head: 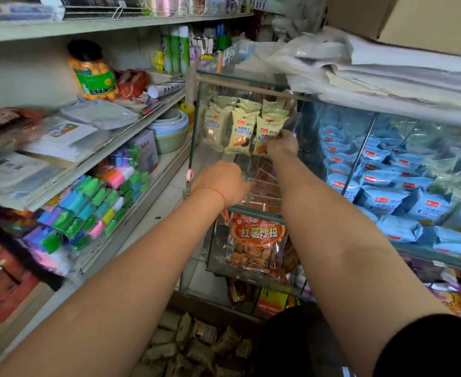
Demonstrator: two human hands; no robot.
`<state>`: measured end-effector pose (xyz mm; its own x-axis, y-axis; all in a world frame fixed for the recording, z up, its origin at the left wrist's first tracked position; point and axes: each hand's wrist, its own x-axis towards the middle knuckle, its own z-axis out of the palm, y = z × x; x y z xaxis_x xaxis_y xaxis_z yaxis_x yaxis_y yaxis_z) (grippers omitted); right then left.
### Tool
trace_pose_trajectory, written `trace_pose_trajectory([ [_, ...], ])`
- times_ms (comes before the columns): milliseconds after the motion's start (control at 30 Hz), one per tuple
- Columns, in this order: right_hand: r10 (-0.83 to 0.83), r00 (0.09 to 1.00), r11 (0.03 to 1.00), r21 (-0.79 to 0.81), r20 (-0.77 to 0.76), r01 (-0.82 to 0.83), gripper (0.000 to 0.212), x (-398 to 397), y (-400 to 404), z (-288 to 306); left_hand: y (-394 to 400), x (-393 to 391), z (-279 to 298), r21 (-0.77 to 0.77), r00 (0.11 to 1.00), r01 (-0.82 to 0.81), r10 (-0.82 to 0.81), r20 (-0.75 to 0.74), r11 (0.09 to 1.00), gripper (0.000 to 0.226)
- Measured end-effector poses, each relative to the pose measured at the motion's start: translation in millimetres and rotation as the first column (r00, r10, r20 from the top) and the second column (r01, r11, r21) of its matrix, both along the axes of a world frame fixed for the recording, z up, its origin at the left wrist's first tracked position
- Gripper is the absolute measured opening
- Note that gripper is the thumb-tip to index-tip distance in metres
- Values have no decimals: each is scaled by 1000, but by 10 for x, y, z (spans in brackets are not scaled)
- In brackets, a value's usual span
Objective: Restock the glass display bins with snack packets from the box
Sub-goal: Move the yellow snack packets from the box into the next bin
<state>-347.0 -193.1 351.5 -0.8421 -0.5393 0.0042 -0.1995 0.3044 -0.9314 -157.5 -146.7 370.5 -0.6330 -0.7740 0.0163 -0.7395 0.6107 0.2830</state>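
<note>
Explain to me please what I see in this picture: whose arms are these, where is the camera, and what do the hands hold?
There is no machine here. A person wears one camera on the head, and it looks forward and down, so both bare arms reach away from you.

The right hand pinches the lower edge of a yellow snack packet, standing in a row with similar packets inside a glass display bin. The left hand, with a red string on its wrist, reaches lower into the glass case; its fingers are hidden, so I cannot tell whether it holds anything.

To the right, another glass bin holds blue packets. Below hangs an orange bag of chips. At the bottom lie more yellow packets, apparently the supply. Shelves of stationery stand on the left.
</note>
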Motion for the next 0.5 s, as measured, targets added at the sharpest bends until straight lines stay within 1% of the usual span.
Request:
trace_pose_trajectory([
  [67,-2,1000,1000,11,-11,2,32,1,-13,-31,3,0,2,-17,1000,2,-2,-18,1000,38],
  [167,-8,999,999,30,-45,9,34,-16,-19,-33,-7,0,-17,-43,998,-1,-2,-61,999,33],
  [300,21,996,996,87,-92,-13,33,30,-12,-7,-20,-4,-39,-58,997,-1,-3,-80,998,37],
  [367,27,996,995,98,-89,-18,41,62,-2,13,-35,-11,-52,-59,996,-3,-2,-85,998,37],
  [500,-10,996,995,94,-85,18,68,66,-22,11,-51,-23,-67,-69,996,-14,8,-85,998,36],
])
